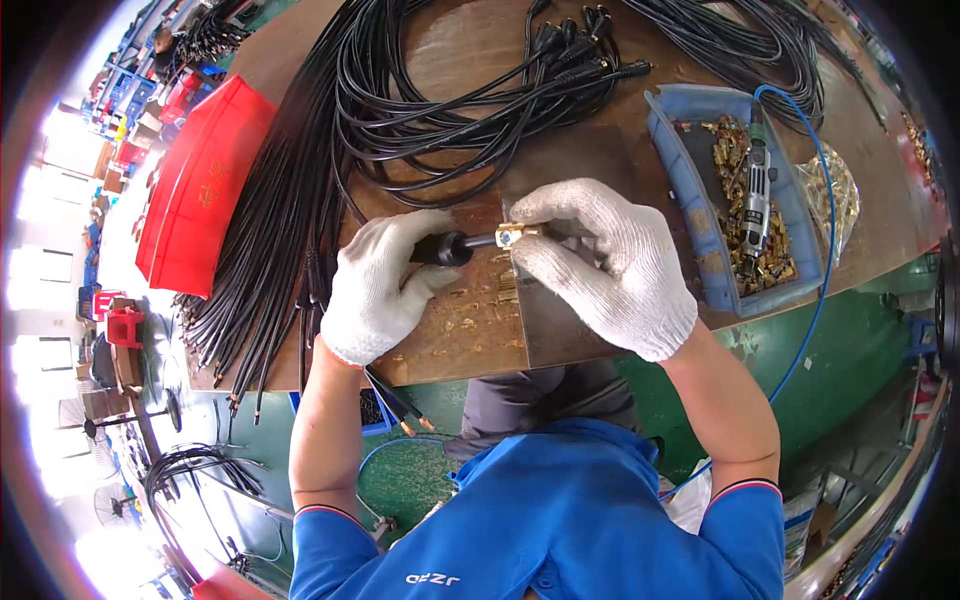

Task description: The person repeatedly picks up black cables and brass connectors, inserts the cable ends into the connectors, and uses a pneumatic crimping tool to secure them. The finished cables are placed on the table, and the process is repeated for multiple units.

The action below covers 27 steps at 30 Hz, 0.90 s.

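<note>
In white knit gloves, my two hands meet over the front middle of the wooden table. My left hand (pixel 378 285) is closed around a black cable end with a thick black sleeve (pixel 447 249) on it. The cable's tip points right, into a small brass connector (pixel 509 236). Thumb and fingers of my right hand (pixel 620 262) pinch that connector; how deep the cable sits in it I cannot tell. Below my left wrist, a few cable ends with bare copper tips (pixel 424 422) hang over the table's edge.
Black cables (pixel 275 225) lie bundled on the left beside a red plastic bin (pixel 205 190), with coiled cables (pixel 420 150) behind my hands. At right, a blue tray (pixel 708 262) holds brass parts and a power screwdriver (pixel 757 200) with a blue hose (pixel 829 190). A dark metal plate (pixel 560 160) lies on the table.
</note>
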{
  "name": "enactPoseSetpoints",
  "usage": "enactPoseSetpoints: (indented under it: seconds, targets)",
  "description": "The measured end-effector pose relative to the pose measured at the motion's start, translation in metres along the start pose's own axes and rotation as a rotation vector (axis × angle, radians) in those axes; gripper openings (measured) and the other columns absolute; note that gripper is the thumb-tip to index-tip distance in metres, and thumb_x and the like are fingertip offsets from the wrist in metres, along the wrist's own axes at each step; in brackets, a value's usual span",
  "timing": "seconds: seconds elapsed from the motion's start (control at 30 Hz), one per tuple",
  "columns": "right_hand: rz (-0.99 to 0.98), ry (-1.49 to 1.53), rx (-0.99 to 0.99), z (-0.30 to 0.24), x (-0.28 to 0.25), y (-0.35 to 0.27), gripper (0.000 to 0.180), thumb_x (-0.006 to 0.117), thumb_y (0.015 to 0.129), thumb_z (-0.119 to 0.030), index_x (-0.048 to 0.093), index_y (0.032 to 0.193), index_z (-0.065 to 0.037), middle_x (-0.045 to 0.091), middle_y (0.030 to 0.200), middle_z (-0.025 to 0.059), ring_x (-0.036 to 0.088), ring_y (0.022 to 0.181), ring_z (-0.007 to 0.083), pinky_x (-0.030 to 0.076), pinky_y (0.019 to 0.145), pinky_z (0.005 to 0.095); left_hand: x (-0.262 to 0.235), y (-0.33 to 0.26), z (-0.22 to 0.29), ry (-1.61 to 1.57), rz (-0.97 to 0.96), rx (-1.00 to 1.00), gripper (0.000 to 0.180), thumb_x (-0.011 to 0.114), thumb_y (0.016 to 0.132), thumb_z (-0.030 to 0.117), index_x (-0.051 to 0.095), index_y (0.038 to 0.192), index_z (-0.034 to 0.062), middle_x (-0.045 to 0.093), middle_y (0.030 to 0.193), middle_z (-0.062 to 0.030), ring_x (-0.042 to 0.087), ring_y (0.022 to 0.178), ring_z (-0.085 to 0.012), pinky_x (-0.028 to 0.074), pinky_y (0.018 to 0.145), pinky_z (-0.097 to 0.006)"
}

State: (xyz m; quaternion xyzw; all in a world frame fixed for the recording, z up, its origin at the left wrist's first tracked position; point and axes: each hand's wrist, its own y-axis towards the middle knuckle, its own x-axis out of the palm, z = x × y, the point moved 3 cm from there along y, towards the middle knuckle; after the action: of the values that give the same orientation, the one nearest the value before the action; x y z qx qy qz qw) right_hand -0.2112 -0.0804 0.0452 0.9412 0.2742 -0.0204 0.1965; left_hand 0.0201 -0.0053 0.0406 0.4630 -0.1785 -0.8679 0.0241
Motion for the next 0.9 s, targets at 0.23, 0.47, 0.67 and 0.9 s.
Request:
enactPoseSetpoints:
  seconds: [0.23, 0.47, 0.67, 0.9]
  targets:
    - [-0.062, -0.051, -0.058, -0.007, 0.002, -0.003, 0.018, 0.08, 0.098, -0.011, 0.072, 0.113, -0.004, 0.079, 0.097, 0.0124, 0.08, 0.083, 0.019, 0.061, 0.071, 0.0303, 0.005, -0.007, -0.002, -0.162, 0.023, -0.181, 0.049, 0.089, 0.077, 0.005, 0.071, 0.122, 0.001, 0.076, 0.104, -0.0163, 0.075, 0.096, -0.0333, 0.059, 0.087, -0.04]
    - [-0.057, 0.015, -0.034, 0.001, 0.007, -0.006, 0.015, 0.079, 0.1, -0.012, 0.072, 0.111, -0.003, 0.079, 0.097, 0.0134, 0.081, 0.085, 0.0224, 0.062, 0.073, 0.0327, 0.005, 0.004, 0.013, 0.014, 0.003, 0.061, 0.042, 0.085, 0.081, 0.019, 0.072, 0.119, 0.0068, 0.075, 0.101, -0.0144, 0.072, 0.095, -0.0393, 0.057, 0.088, -0.048]
    - [-0.116, -0.008, 0.048, 0.003, 0.005, -0.007, 0.017, 0.077, 0.101, -0.004, 0.072, 0.117, 0.001, 0.08, 0.102, 0.0101, 0.076, 0.089, 0.0101, 0.061, 0.077, 0.0265, 0.008, 0.008, 0.02, 0.049, 0.032, 0.106, 0.04, 0.083, 0.082, 0.02, 0.072, 0.118, 0.0082, 0.075, 0.1, -0.0134, 0.072, 0.094, -0.0385, 0.056, 0.086, -0.047]
    - [-0.034, -0.18, -0.159, 0.012, 0.004, -0.009, 0.012, 0.075, 0.101, -0.01, 0.07, 0.111, -0.004, 0.076, 0.092, 0.016, 0.079, 0.08, 0.0286, 0.058, 0.069, 0.0348, 0.015, 0.01, 0.023, 0.096, -0.04, 0.095, 0.039, 0.082, 0.081, 0.017, 0.071, 0.117, 0.0075, 0.072, 0.094, -0.0125, 0.07, 0.089, -0.0379, 0.055, 0.082, -0.049]
